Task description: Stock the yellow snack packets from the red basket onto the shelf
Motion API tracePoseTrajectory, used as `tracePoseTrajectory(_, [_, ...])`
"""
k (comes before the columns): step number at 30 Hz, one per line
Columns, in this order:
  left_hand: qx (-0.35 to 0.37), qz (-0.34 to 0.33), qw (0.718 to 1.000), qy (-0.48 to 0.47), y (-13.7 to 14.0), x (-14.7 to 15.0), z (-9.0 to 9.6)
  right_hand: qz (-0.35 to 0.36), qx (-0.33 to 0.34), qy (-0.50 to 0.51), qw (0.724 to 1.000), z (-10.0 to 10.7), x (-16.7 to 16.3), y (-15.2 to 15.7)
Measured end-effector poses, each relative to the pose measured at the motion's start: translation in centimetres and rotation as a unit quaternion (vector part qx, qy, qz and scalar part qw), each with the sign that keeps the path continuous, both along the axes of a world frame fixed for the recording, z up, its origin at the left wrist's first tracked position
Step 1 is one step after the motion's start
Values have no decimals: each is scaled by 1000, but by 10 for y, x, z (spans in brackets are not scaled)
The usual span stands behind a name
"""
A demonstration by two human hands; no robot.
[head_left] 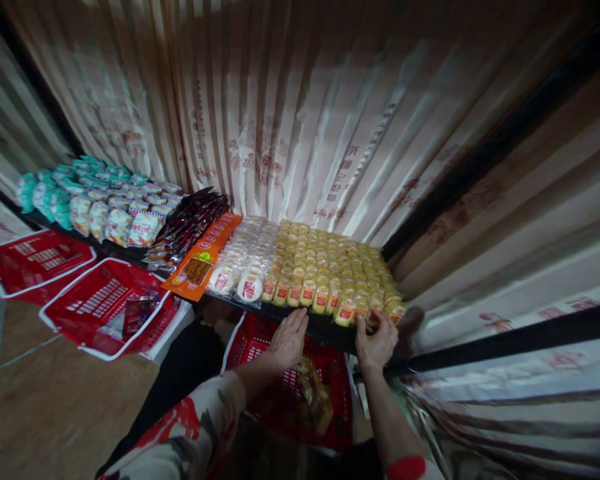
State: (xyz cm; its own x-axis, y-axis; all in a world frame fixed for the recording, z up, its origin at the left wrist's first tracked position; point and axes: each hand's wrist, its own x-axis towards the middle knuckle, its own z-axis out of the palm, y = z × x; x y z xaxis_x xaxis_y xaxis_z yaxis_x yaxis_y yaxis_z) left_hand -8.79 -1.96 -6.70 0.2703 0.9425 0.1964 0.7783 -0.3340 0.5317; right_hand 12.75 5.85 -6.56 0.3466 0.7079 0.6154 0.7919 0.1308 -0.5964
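You seem to straighten the yellow packets (325,267) at twelve o'clock; your right hand (377,343) curls at their front, grip I cannot tell; your left hand (289,340), loosely flat, seems empty; next calls for light touch.

Okay so little yellow packets (330,267) in shiny clear wrap, reddish labels on the front, are being displayed in tight rows on a black shelf (326,327), front-right ones being touched.

The rightmost snacks (325,270) were yellow printed with red, the flat packet (202,260) orange. The baskets (86,319) were red edged with white.
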Motion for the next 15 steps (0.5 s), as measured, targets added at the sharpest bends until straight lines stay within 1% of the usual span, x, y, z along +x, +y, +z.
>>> tracePoseTrajectory(5, [-19, -26, 999, -7, 3, -1, 3, 0, -8, -2, 1000, 6, 0, -2])
tracePoseTrajectory(10, [-30, -46, 998, -7, 4, -5, 6, 1, -6, -11, 1000, 3, 4, 0])
tracePoseTrajectory(15, [-54, -84, 995, 13, -1, -17, 23, -11, 0, -5, 1000, 1, 6, 3])
